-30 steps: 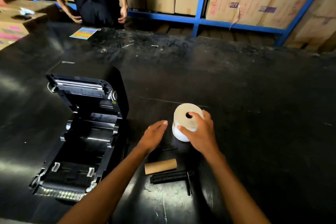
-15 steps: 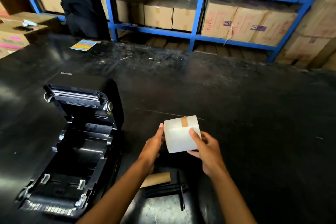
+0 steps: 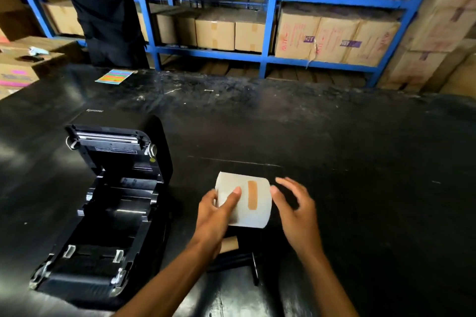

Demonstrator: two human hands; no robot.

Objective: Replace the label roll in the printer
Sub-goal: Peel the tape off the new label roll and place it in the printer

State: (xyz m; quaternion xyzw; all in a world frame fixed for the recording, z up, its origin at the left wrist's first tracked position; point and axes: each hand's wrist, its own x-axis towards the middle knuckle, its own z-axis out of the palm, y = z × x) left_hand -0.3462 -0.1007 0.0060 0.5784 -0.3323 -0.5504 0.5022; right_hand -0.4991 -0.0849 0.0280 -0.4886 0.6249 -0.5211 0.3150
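A white label roll (image 3: pixel 253 213) with a brown tape strip across its face is held above the black table. My left hand (image 3: pixel 216 216) grips its left side, thumb on the front. My right hand (image 3: pixel 296 208) is at the roll's right edge with fingers spread; it looks blurred, and I cannot tell whether it touches the roll. The black label printer (image 3: pixel 108 203) stands at the left with its lid up and its roll bay bare. Under my left wrist lie an empty cardboard core (image 3: pixel 230 244) and a black spindle (image 3: pixel 239 260).
A black table (image 3: pixel 334 162) stretches across the view. A coloured sticker sheet (image 3: pixel 114 76) lies at its far edge, near a person in dark clothes (image 3: pixel 103 8). Blue shelving (image 3: pixel 270 0) with cardboard boxes stands behind. More boxes (image 3: pixel 18 67) sit at the far left.
The roll was lifted off the table and turned onto its side. My left hand took hold of it, and my right hand loosened its hold at the right edge.
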